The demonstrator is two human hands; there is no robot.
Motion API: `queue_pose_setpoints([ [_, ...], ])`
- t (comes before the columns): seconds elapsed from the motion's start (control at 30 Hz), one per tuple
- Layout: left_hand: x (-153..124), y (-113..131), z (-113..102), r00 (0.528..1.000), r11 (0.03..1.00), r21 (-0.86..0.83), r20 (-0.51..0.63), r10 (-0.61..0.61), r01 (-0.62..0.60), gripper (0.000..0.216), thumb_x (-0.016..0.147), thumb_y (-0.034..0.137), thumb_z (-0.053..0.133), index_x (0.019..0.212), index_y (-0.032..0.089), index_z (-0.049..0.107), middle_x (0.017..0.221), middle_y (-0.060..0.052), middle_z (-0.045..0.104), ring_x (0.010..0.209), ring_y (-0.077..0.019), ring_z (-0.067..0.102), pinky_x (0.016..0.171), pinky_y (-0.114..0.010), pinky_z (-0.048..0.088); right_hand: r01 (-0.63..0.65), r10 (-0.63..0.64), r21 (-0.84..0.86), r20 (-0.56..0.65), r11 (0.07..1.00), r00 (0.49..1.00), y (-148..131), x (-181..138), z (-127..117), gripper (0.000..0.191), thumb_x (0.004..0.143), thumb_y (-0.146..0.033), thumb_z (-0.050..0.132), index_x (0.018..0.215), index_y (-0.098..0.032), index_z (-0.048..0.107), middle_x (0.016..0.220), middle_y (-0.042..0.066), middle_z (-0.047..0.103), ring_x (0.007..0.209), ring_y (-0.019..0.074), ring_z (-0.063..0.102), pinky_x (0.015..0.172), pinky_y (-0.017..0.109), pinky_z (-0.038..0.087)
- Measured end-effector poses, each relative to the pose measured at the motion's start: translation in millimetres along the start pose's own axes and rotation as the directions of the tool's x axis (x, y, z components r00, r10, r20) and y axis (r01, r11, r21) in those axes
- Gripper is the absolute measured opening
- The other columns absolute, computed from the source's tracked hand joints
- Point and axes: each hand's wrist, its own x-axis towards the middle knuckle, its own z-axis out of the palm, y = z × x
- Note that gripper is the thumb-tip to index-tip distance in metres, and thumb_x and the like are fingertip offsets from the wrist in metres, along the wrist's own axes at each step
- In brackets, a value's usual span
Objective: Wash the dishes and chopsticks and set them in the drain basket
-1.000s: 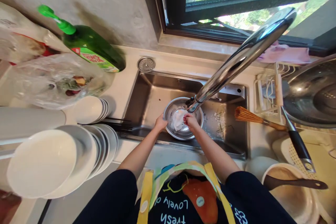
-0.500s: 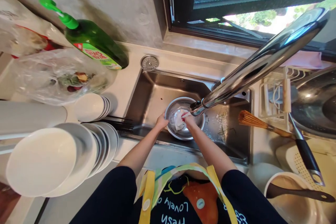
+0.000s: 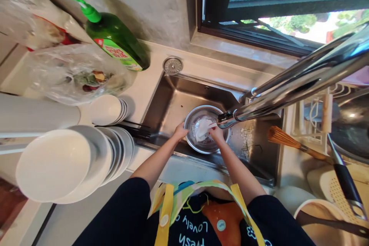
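A round metal bowl (image 3: 192, 145) stands in the sink under the faucet's spout. On its left rim, my left hand (image 3: 180, 131) is closed, with the fingers partly hidden by the edge. My right hand (image 3: 216, 134) reaches into the bowl from the right, below the spout, and pinches what looks like a soft white cloth (image 3: 202, 130). Its exact kind is hard to make out. Shiny water surrounds the white piece. A pale streak at the spout looks like running water. The metal faucet (image 3: 259, 103) slants over the bowl's right side.
Stacked white plates (image 3: 54, 165), small bowls (image 3: 105, 109) and dark chopsticks (image 3: 138, 128) sit left of the sink (image 3: 168, 103). Behind them are a plastic bag (image 3: 57, 73) and green soap bottle (image 3: 115, 40). Rightward lie a bristle brush (image 3: 285, 137) and black-handled utensil (image 3: 346, 184).
The camera view has shifted, so the counter items appear farther right. Both hands stay at the bowl; the white piece inside has changed shape slightly.
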Motion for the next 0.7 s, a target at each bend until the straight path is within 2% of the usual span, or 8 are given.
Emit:
queue_pose_setpoints([
  [0.17,10.8,-6.0,-15.5,0.997,0.998,0.062,-0.084,-0.002,0.007,0.039,0.062,0.005,0.058,0.099,0.012,0.069,0.074,-0.002,0.070,0.069,-0.0170,0.065,0.063,-0.022,0.050,0.012,-0.030,-0.092,-0.190,0.996,0.981,34.0,-11.3,-43.1,0.025,0.069,-0.009,0.050,0.085,-0.015,0.068,0.096,0.012,0.066,0.096,0.0239,0.060,0.092,0.035,0.047],
  [0.27,13.4,-2.9,-21.0,0.992,0.998,0.054,-0.122,-0.005,0.012,0.038,0.061,0.006,0.057,0.097,0.013,0.068,0.068,0.000,0.067,0.062,-0.0155,0.062,0.057,-0.021,0.048,-0.088,0.070,-0.055,-0.268,0.995,0.961,52.4,-10.0,-55.8,0.029,0.068,-0.007,0.049,0.090,-0.014,0.066,0.100,0.013,0.066,0.096,0.0231,0.060,0.093,0.036,0.047],
  [0.33,12.2,1.5,-22.4,0.993,1.000,0.011,-0.119,-0.012,0.013,0.038,0.059,0.006,0.056,0.095,0.013,0.067,0.065,0.001,0.064,0.058,-0.0143,0.061,0.056,-0.021,0.047,-0.188,0.184,0.011,-0.262,0.982,0.947,61.1,-5.9,-56.8,0.030,0.071,-0.009,0.052,0.097,-0.013,0.065,0.099,0.012,0.067,0.090,0.0222,0.062,0.089,0.037,0.049],
  [0.43,7.7,7.5,-21.5,0.997,0.997,-0.076,-0.076,-0.031,0.025,0.037,0.057,0.005,0.055,0.091,0.013,0.064,0.060,0.003,0.061,0.054,-0.0125,0.058,0.055,-0.021,0.048,-0.284,0.302,0.125,-0.171,0.951,0.938,68.4,0.4,-51.2,0.029,0.075,-0.019,0.059,0.103,-0.015,0.062,0.096,0.010,0.070,0.083,0.0200,0.065,0.084,0.035,0.051],
  [0.53,2.9,9.6,-19.1,0.997,0.988,-0.143,-0.035,-0.071,0.065,0.035,0.056,0.005,0.054,0.089,0.014,0.062,0.058,0.005,0.059,0.049,-0.0111,0.055,0.052,-0.021,0.047,-0.276,0.297,0.191,-0.093,0.942,0.950,71.1,3.4,-43.6,0.026,0.076,-0.023,0.062,0.102,-0.018,0.061,0.091,0.006,0.071,0.082,0.0176,0.066,0.080,0.030,0.051],
  [0.7,2.7,4.7,-17.1,0.991,0.978,-0.161,-0.004,-0.132,0.130,0.033,0.057,0.003,0.054,0.087,0.014,0.059,0.052,0.007,0.053,0.042,-0.0097,0.050,0.044,-0.019,0.042,-0.318,0.332,0.131,-0.100,0.939,0.938,74.1,3.1,-37.0,0.019,0.074,-0.023,0.065,0.091,-0.017,0.059,0.085,0.004,0.069,0.075,0.0151,0.063,0.070,0.024,0.046],
])
